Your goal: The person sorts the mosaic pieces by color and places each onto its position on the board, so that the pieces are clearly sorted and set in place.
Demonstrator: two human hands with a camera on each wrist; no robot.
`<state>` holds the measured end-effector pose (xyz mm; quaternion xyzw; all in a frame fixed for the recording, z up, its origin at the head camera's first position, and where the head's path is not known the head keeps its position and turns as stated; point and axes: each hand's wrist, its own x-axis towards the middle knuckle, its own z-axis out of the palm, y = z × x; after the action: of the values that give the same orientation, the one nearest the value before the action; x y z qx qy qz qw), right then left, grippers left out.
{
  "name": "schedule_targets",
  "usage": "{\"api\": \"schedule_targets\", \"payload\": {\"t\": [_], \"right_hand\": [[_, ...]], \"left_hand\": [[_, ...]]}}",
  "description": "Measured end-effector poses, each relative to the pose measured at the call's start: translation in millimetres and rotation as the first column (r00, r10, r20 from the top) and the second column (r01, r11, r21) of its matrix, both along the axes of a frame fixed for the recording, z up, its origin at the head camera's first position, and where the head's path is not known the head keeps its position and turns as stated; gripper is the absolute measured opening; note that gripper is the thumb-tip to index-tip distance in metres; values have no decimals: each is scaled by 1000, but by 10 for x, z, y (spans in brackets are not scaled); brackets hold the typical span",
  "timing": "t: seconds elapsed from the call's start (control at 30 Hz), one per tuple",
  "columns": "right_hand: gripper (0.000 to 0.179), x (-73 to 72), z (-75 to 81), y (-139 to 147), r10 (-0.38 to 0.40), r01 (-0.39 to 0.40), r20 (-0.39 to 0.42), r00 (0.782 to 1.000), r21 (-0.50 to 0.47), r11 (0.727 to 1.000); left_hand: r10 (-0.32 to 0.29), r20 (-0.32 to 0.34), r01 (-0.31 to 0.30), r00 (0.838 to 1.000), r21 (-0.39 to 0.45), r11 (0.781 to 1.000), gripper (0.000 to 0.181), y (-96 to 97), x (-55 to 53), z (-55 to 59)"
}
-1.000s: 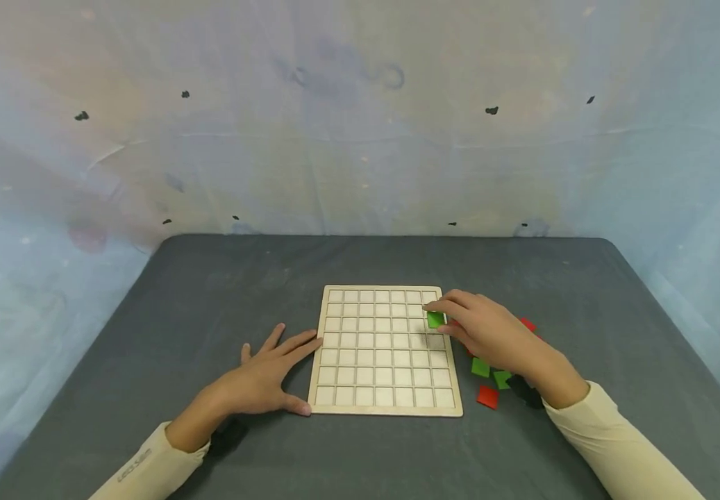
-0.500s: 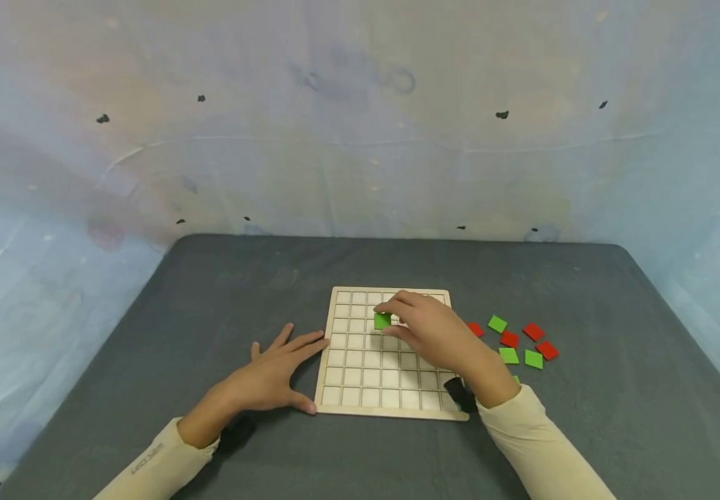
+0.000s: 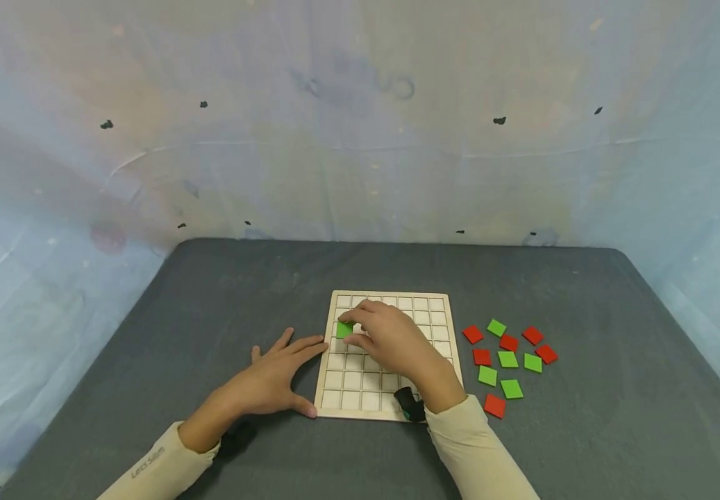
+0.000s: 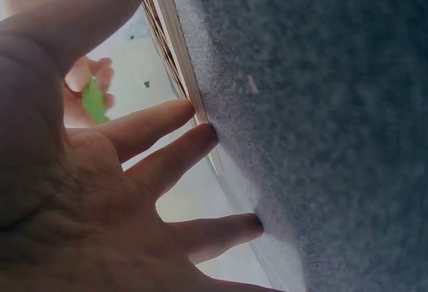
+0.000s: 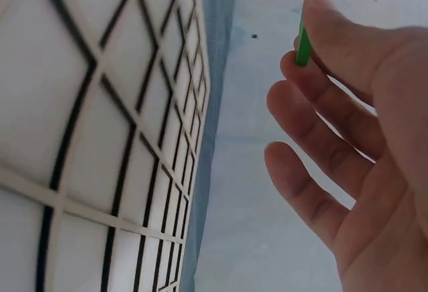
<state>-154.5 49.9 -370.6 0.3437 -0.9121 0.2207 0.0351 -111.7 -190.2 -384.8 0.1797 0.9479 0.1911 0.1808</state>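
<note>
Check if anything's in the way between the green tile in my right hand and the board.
Nothing visible. Your right hand pinches the green tile above the board, with open space between them in the right wrist view. Your left hand is at the board's left edge; the loose tiles lie off its right side.

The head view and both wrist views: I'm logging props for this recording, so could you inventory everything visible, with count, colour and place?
Grid board: one, pale wood with whitish cells, on the table
Held green tile: one, green, in the right hand, above the board
Loose green tiles: five, green, right of the board
Red tiles: six, red, right of the board
Table: one, dark grey, under everything
Backdrop: one, mottled pale with dark spots, behind the table
Wrist device: one clearly visible, black, at the right wrist
Sleeves: two, cream, on the forearms
Left hand: one, bare, touching the board's left edge
Right hand: one, bare, over the board
</note>
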Motion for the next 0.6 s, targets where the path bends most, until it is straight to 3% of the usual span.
{"api": "schedule_targets", "payload": {"t": [0.33,0.6], "right_hand": [[32,-144,-150,-88,26,-23,-44,999,56,998],[35,-152,-214,-169,0,-1,8,1000,103,995]], "left_hand": [[-4,-16,4,1000,0,1000,105,-14,-3,-5],[-9,-18,9,1000,12,1000,106,-20,-8,-23]]}}
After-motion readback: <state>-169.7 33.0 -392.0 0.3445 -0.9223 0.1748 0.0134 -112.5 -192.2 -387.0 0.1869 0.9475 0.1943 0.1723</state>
